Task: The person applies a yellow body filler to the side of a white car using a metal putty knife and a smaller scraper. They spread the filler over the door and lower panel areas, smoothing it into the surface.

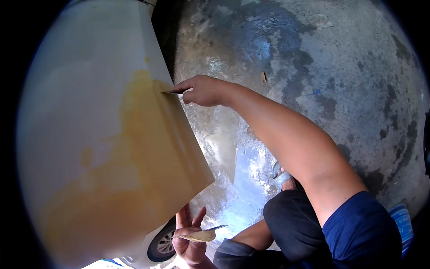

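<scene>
A pale car panel (pixel 67 116), seemingly a door, fills the left side, with yellowish filler (pixel 134 112) smeared over its middle, lower part and edge. My right hand (pixel 201 91) reaches across to the panel's right edge. Its fingers pinch a thin putty spreader (pixel 171 92), whose blade touches the yellow surface near that edge. Below the panel's lower corner, my left hand (pixel 190 246) holds a flat putty knife (pixel 219 227) carrying a cream lump of filler (pixel 201 235). Part of the left fingers is hidden behind the panel and the knife.
A car wheel (pixel 165 244) shows under the panel. Wet patches mark the grey concrete floor (pixel 349 67), where a dry leaf (pixel 263 77) lies. My bent knees (pixel 291 219) are at the bottom, and a blue bucket (pixel 402 224) stands at the lower right.
</scene>
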Demonstrator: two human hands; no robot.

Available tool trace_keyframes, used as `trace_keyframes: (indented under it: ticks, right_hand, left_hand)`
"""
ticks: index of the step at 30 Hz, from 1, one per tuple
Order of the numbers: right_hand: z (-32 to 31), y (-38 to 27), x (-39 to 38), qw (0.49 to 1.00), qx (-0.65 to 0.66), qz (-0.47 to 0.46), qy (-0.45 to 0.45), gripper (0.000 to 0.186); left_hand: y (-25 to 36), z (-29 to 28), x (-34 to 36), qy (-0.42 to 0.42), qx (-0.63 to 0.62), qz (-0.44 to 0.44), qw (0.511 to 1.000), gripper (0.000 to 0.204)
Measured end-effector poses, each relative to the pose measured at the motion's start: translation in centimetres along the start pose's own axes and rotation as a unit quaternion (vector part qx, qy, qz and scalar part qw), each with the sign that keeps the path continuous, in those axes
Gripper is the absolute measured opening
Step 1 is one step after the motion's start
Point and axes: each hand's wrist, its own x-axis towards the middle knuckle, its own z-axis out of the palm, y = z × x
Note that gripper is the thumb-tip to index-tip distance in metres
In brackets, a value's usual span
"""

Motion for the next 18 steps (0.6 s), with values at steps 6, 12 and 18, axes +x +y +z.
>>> trace_keyframes:
  ticks: [6,12,18]
  right_hand:
    - [-1.9,-1.6,1.2,0.999,0.022,0.008,0.038,0.048]
    - [0.3,-2.1,-2.5,0.999,0.028,0.020,-0.021,0.045]
    - [2.8,-0.8,-7.2,0.999,0.018,-0.007,-0.041,0.046]
  left_hand:
    - [0.2,0.9,0.6,0.035,-0.024,-0.031,0.999,0.015]
    - [-0.1,0.3,0.6,-0.009,-0.041,-0.015,0.999,0.027]
    - [-0.3,0.4,0.7,-0.010,-0.056,-0.020,0.998,0.033]
